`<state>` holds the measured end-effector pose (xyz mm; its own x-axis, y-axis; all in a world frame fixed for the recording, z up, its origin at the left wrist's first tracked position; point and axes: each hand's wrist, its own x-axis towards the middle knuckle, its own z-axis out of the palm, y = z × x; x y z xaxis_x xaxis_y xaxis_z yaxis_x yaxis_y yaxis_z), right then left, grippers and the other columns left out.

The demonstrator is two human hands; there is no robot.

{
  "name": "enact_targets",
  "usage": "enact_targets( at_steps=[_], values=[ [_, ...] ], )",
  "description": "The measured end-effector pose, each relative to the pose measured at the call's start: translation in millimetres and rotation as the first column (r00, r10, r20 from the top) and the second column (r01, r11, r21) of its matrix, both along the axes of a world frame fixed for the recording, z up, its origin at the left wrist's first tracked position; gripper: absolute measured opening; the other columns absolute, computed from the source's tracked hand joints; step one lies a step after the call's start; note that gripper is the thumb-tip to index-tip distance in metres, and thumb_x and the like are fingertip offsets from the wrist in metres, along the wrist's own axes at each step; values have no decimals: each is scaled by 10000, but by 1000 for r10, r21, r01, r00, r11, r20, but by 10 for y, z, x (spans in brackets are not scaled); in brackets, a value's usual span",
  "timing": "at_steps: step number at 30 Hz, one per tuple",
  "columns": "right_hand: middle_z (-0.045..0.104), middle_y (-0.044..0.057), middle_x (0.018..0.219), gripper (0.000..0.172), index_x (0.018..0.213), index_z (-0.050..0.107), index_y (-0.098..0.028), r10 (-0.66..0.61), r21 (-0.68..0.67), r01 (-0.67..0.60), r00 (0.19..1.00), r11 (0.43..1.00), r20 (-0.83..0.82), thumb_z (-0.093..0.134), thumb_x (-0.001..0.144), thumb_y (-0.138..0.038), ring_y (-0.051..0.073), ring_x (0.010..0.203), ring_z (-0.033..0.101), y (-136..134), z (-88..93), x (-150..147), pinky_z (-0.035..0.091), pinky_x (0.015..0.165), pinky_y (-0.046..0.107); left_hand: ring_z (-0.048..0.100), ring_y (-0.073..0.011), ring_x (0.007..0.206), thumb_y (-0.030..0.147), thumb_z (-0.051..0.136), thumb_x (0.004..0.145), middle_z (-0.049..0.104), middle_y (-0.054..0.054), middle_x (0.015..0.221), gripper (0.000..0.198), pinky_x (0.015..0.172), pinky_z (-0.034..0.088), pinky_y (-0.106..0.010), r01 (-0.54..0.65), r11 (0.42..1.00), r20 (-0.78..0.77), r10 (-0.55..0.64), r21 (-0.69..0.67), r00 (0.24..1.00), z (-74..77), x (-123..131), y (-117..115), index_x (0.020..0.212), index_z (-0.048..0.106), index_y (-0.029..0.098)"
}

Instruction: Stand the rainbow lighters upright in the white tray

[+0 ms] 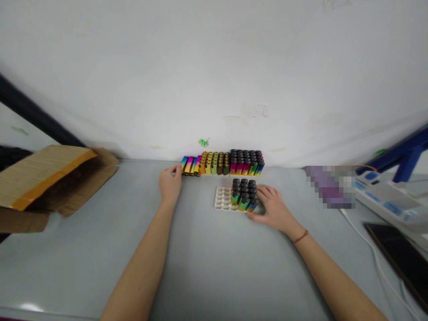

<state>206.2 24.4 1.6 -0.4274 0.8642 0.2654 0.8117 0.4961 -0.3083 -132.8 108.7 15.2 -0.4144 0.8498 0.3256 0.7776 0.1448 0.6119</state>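
A white tray [222,199] with round pockets stands on the table, its right part filled with upright black-topped lighters [244,194] in metallic colours. My right hand [272,209] curls around the tray's right end, thumb at the front corner and fingers along the lighters' far side. Left of it, my left hand [170,183] has its thumb and fingers closed at the leftmost of several lighters lying down [191,165], blue and pink. Their exact hold is partly hidden. Beside these stand yellow and dark lighters [214,163], then a block of black-topped ones [246,162].
An open cardboard box [56,178] lies on the left of the grey table [207,267]. At the right are a white power strip [394,200], a dark phone-like device [397,263], a white cable [368,247] and a blurred-out item. A white wall [214,80] rises behind the lighters.
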Motion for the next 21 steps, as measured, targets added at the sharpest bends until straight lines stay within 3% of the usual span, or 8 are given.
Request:
enact_targets(
  at_steps=[5,9,11,14,16,21],
  values=[
    [608,178,1279,641,1259,578,-141,4,10,-4,1000,1000,4,676,762,-533,358,1177,506,3,-14,5,398,1002,528,614,-254,858,376,388,901,715,-136,887,394,793,440,-346,-27,999,62,25,20,998,15,8,-29,858,700,138],
    [607,175,1285,639,1258,579,-140,4,1,-4,1000,1000,-3,679,763,-532,356,1182,504,2,0,0,394,1009,525,603,-210,741,362,419,904,638,-67,710,330,679,440,-304,-130,989,363,96,69,927,60,6,-32,714,605,166],
    [609,175,1284,637,1257,581,-135,4,-3,-4,1000,1000,-3,684,761,-521,354,1182,506,0,9,-4,390,1014,526,599,-161,673,335,437,909,597,-23,672,280,623,449,-258,-169,978,613,61,120,788,117,24,-35,730,577,170],
    [613,176,1280,639,1258,584,-133,1,0,-1,1000,1000,-2,688,755,-512,356,1184,508,-2,14,-10,389,1016,526,598,-84,618,249,517,895,583,21,675,149,587,455,-174,-217,950,902,-118,224,416,244,98,-72,785,577,167],
    [614,178,1279,637,1258,586,-132,-1,4,1,1000,1000,1,687,754,-508,359,1183,510,-2,12,-12,392,1012,524,594,-57,595,193,559,888,602,24,686,107,568,448,-141,-219,943,953,-201,251,229,330,174,-122,791,588,160],
    [617,167,1280,619,1249,592,-145,-6,4,6,1000,1000,-4,687,754,-506,357,1187,509,-6,13,-15,395,1015,521,577,-49,546,118,451,959,637,-2,708,192,495,420,-139,-68,969,968,-242,237,-68,432,412,-272,817,576,149]
  ],
)
